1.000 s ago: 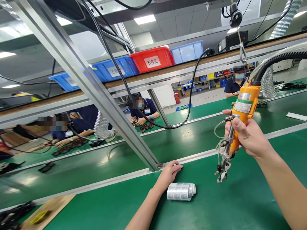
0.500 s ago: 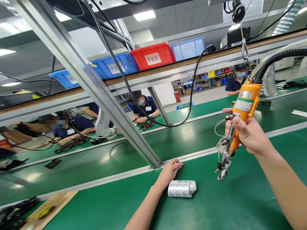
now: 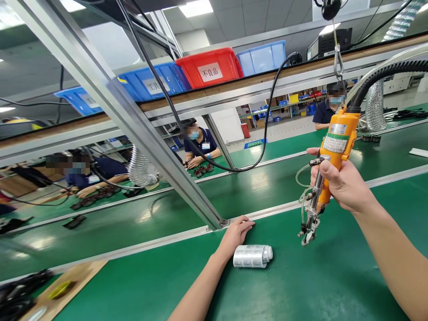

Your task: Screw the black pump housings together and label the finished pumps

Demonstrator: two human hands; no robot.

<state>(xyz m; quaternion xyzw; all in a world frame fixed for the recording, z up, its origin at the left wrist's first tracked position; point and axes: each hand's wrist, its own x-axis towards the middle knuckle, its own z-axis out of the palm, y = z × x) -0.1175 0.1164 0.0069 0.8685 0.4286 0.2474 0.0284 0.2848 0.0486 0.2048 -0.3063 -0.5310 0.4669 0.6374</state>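
Note:
My right hand point(image 3: 344, 183) is wrapped round an orange auto-feed screwdriver point(image 3: 337, 138), holding it above the green work surface point(image 3: 287, 285). The tool's metal nose point(image 3: 311, 223) points down and slightly left, with thin clear tubes beside it. A black ribbed hose point(image 3: 384, 73) joins its top, and a metal hook point(image 3: 338, 62) hangs just above. My left hand point(image 3: 238, 232) lies at the far edge of the surface by the foot of a metal post, fingers extended and apparently holding nothing. Close to its wrist is a roll of silvery labels point(image 3: 252, 256), lying on its side.
A slanting metal post point(image 3: 140, 129) stands left of centre. Overhead, a shelf holds a red bin point(image 3: 210, 67) and blue bins point(image 3: 264, 60). A black cable point(image 3: 267, 129) loops down. Cardboard with a yellow ring point(image 3: 60, 290) lies at lower left. Several co-workers sit across the line.
The view has shifted slightly, so most things sit a little higher in the picture. My right hand keeps its grip on the screwdriver; my left hand stays by the post.

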